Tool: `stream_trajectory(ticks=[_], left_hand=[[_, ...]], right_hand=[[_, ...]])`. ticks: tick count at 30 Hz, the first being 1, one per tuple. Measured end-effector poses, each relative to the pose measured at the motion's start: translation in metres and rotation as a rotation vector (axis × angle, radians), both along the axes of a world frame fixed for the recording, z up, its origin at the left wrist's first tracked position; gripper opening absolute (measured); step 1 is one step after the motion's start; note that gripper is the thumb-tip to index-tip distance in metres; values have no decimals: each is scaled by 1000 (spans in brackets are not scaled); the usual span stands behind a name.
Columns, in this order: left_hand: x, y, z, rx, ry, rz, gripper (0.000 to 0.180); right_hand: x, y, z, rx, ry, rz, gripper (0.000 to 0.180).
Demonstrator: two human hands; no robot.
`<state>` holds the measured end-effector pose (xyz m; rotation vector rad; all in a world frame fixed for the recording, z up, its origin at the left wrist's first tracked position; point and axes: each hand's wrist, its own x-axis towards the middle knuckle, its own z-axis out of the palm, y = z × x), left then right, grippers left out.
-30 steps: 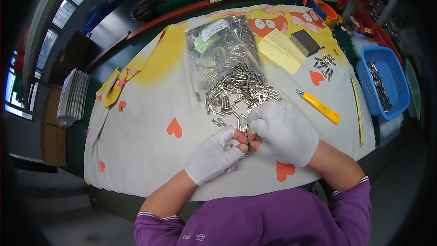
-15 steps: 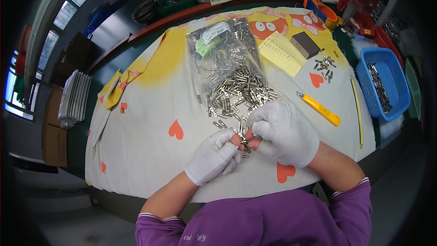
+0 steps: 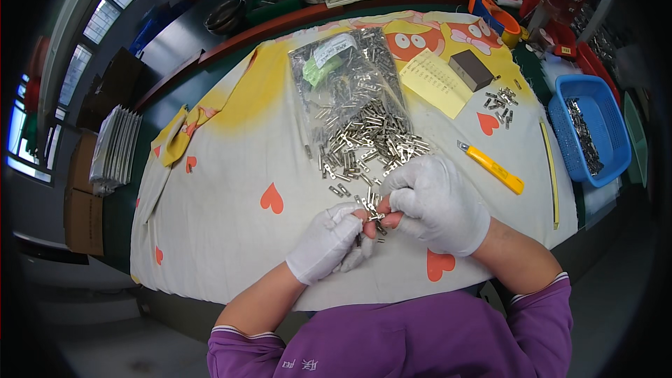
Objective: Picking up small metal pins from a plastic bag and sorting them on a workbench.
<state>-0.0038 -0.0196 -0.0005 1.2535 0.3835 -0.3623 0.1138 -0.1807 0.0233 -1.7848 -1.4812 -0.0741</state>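
Note:
Both my hands wear white gloves with bare fingertips and meet at the near edge of a metal pile. My left hand (image 3: 325,243) is closed, pinching a small silvery metal piece (image 3: 376,218) between thumb and finger. From the other side, the closed fingertips of my right hand (image 3: 439,203) grip the same piece. More such pieces lie right behind and under the fingertips, so its outline is hard to separate. Beyond them the loose heap of metal pieces (image 3: 371,136) spills from the mouth of a clear plastic bag (image 3: 343,77) with a white label.
Right of the heap lie a yellow utility knife (image 3: 493,168), a yellow note sheet (image 3: 435,84), a dark block (image 3: 470,70) and a smaller metal cluster (image 3: 501,103). A blue basket (image 3: 560,126) stands at the right edge. Stacked white packets (image 3: 115,150) stand left of the cloth (image 3: 217,217).
The metal piece between my fingertips has turned, showing more of its bright face. My left fingers have shifted slightly; my right hand stays almost in place.

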Motion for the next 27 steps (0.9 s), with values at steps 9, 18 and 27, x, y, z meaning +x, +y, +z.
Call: stream_trajectory(ticks=[9, 18, 27], left_hand=[[4, 4, -2, -256, -39, 36, 26], [4, 8, -3, -298, -106, 35, 18], [5, -4, 2, 24, -24, 11, 9]], right_hand=[[5, -1, -6, -52, 8, -74, 17], [5, -2, -11, -221, -113, -104, 15], [4, 6, -20, 39, -188, -73, 23]])
